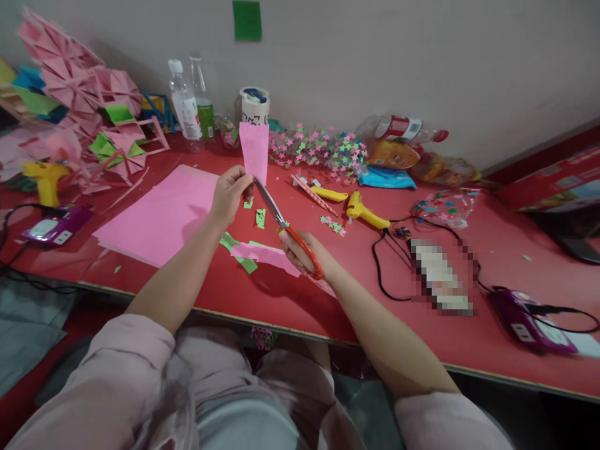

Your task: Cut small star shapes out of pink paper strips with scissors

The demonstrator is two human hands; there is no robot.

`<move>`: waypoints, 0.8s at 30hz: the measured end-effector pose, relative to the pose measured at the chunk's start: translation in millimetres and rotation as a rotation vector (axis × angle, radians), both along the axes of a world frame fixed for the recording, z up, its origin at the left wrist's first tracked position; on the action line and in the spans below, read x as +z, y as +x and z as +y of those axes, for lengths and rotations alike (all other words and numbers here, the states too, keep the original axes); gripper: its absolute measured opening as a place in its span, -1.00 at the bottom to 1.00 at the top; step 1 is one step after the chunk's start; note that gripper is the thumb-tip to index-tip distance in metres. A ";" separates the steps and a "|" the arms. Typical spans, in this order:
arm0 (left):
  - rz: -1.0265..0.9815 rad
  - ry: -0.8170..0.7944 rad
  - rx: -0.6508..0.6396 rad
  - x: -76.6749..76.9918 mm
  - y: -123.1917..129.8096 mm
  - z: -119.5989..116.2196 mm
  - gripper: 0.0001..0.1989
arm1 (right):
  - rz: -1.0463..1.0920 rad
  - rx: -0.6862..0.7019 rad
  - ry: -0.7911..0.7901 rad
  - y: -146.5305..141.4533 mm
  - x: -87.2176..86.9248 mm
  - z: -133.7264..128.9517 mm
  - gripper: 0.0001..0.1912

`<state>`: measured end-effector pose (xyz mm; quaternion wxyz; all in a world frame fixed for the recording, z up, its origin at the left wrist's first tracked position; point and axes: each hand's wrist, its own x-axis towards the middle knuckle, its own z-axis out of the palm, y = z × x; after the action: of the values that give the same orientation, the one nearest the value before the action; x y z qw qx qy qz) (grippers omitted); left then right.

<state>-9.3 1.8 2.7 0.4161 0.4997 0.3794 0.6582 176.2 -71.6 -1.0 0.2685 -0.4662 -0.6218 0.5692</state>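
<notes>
A pink paper strip (254,150) stands upright, its lower end pinched in my left hand (230,195). My right hand (302,252) is closed around the orange handles of a pair of scissors (270,203). The tips of the blades reach the bottom of the strip, beside my left fingertips. Below the scissors, pink scraps (267,255) and a green strip (244,262) lie on the red table (281,309). Small green cut pieces (260,217) are between my hands. Left of my left hand is a stack of pink sheets (157,215).
Bottles (185,109), a cup (255,106) and paper stars (323,149) line the wall. Yellow glue guns (368,212) lie right and left, with black cords. A yellow cutter (329,194) sits beyond the scissors. Folded pink paper models (77,81) fill the back left.
</notes>
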 end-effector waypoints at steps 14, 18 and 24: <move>-0.049 0.013 -0.023 -3.2 -1.2 0.3 -0.86 | 0.048 0.026 -0.015 1.5 -5.9 3.3 -0.53; -0.099 0.031 -0.020 -2.6 2.3 -2.4 -0.88 | 0.081 0.041 -0.013 0.6 -7.1 0.5 -0.55; -0.110 0.008 -0.008 -0.5 8.4 -7.0 -0.89 | 0.098 0.038 -0.021 -0.4 -3.7 -3.6 -0.57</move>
<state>-1.0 -5.2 2.1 0.4369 0.4658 0.3515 0.6846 175.7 -75.3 -4.7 0.2830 -0.4286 -0.6107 0.6027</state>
